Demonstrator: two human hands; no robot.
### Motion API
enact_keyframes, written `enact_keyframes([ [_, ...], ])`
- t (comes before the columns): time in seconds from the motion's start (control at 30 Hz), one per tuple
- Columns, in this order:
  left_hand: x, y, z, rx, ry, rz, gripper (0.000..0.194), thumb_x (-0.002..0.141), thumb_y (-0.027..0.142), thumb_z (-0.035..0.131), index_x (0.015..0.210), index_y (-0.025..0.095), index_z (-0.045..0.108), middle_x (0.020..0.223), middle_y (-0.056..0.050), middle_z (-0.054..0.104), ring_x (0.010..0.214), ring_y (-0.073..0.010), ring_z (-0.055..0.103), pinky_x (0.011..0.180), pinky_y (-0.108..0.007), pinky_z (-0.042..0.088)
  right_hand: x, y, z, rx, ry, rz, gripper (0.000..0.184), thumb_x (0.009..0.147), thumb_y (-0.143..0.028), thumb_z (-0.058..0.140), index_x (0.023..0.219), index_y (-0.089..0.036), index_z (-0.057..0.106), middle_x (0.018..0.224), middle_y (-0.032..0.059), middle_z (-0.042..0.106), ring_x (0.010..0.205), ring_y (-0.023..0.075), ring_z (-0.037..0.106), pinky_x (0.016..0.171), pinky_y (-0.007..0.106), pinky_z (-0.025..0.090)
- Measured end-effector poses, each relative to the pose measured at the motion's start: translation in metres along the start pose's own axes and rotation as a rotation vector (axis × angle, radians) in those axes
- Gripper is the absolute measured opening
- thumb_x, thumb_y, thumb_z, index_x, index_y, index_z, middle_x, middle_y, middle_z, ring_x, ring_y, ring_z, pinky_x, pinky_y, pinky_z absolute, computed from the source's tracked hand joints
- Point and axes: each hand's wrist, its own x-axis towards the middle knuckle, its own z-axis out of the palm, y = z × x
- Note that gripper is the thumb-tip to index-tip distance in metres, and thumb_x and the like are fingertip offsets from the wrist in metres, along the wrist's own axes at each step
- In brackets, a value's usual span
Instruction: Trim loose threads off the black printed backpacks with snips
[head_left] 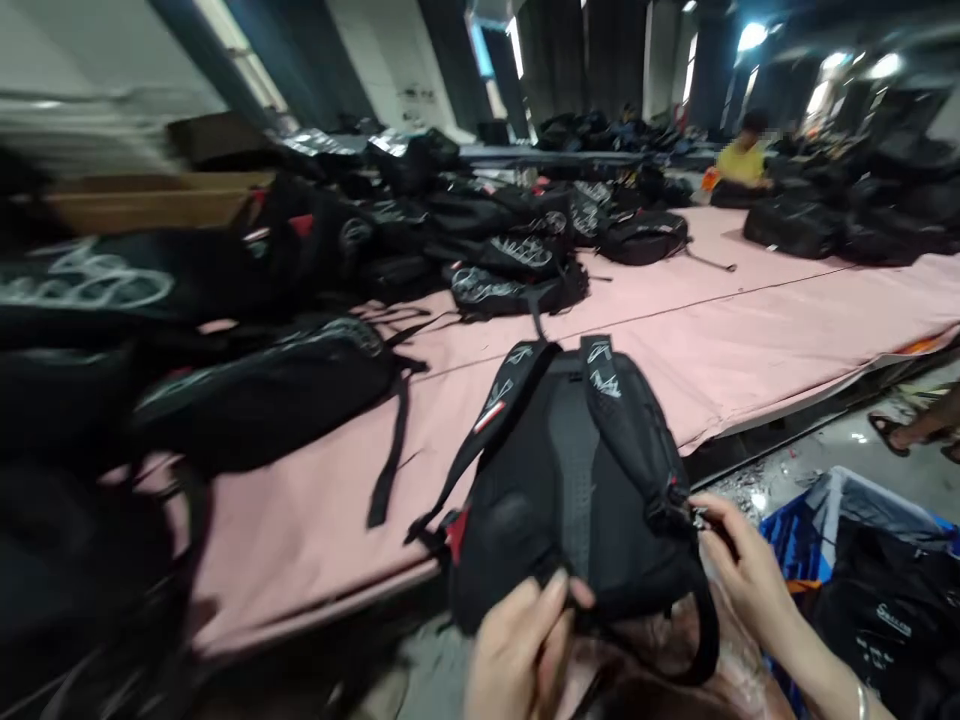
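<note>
At one pink counter's (675, 330) edge, toward five o'clock, is one black backpack (576, 470) with two shoulder straps (626, 430); the left hand (519, 640) pinches its six-o'clock end, the right hand (739, 560) its three-o'clock side.

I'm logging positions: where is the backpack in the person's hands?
In the head view, the backpack is right of centre, at the near edge of the pink table, left hand at its bottom, right hand at its right side.
</note>
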Motion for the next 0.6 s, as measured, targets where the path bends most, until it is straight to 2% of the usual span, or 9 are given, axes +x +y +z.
enact_keyframes([
  [0.07,0.007,-0.011,0.008,0.059,-0.175,-0.052,0.046,0.068,0.056,0.059,0.058,0.011,0.062,0.031,0.008,0.027,0.032,-0.0027,0.019,0.035,-0.019,0.014,0.004,-0.006,-0.003,0.032,-0.040,-0.075,0.024,0.086,-0.026,0.046,0.109,-0.023,0.053,0.101,0.0061,0.060,0.093,0.0185,0.056,0.080,0.030,0.044],
  [0.1,0.011,-0.015,0.011,0.078,-0.226,-0.051,0.048,0.067,0.058,0.058,0.056,0.011,0.061,0.032,0.007,0.028,0.033,-0.0032,0.020,0.036,-0.019,0.016,0.006,-0.010,-0.002,0.060,-0.080,-0.118,0.023,0.087,-0.026,0.046,0.108,-0.023,0.054,0.097,0.0056,0.060,0.089,0.0179,0.057,0.077,0.029,0.045],
  [0.17,0.016,-0.020,0.015,0.098,-0.281,0.022,0.048,0.067,0.057,0.059,0.052,0.012,0.060,0.042,0.002,0.043,0.042,-0.0068,0.035,0.043,-0.020,0.029,0.010,-0.021,0.001,0.131,-0.179,-0.217,0.022,0.088,-0.024,0.046,0.108,-0.023,0.054,0.090,0.0044,0.059,0.083,0.0164,0.057,0.073,0.028,0.045],
  [0.23,0.018,-0.022,0.016,0.089,-0.294,0.110,0.044,0.066,0.053,0.062,0.051,0.012,0.061,0.060,-0.004,0.055,0.061,-0.0130,0.048,0.059,-0.024,0.039,0.015,-0.032,0.006,0.186,-0.260,-0.316,0.022,0.089,-0.022,0.044,0.109,-0.022,0.054,0.085,0.0041,0.058,0.081,0.0161,0.056,0.072,0.029,0.046],
  [0.3,0.017,-0.023,0.014,0.047,-0.291,0.124,0.038,0.068,0.048,0.063,0.054,0.013,0.063,0.069,-0.006,0.059,0.070,-0.0160,0.051,0.067,-0.026,0.041,0.019,-0.040,0.011,0.185,-0.294,-0.377,0.022,0.089,-0.022,0.044,0.109,-0.021,0.054,0.084,0.0046,0.058,0.081,0.0167,0.055,0.072,0.030,0.045],
  [0.4,0.016,-0.027,0.012,-0.061,-0.297,0.017,0.029,0.066,0.043,0.066,0.070,0.014,0.067,0.061,-0.002,0.058,0.054,-0.0111,0.045,0.057,-0.024,0.039,0.025,-0.043,0.017,0.146,-0.304,-0.419,0.022,0.090,-0.025,0.044,0.108,-0.020,0.055,0.084,0.0057,0.059,0.081,0.0176,0.055,0.072,0.032,0.045],
  [0.47,0.015,-0.030,0.013,-0.100,-0.287,-0.021,0.031,0.063,0.041,0.069,0.078,0.014,0.067,0.052,0.002,0.053,0.045,-0.0080,0.038,0.050,-0.021,0.034,0.028,-0.043,0.018,0.126,-0.315,-0.434,0.022,0.090,-0.026,0.043,0.107,-0.020,0.055,0.086,0.0063,0.060,0.082,0.0177,0.056,0.072,0.032,0.045],
  [0.6,0.013,-0.030,0.016,-0.064,-0.225,-0.017,0.034,0.066,0.046,0.066,0.067,0.013,0.065,0.041,0.005,0.042,0.040,-0.0060,0.031,0.042,-0.019,0.025,0.031,-0.042,0.017,0.088,-0.329,-0.453,0.021,0.091,-0.025,0.042,0.105,-0.018,0.056,0.090,0.0070,0.061,0.084,0.0171,0.056,0.074,0.032,0.046],
])
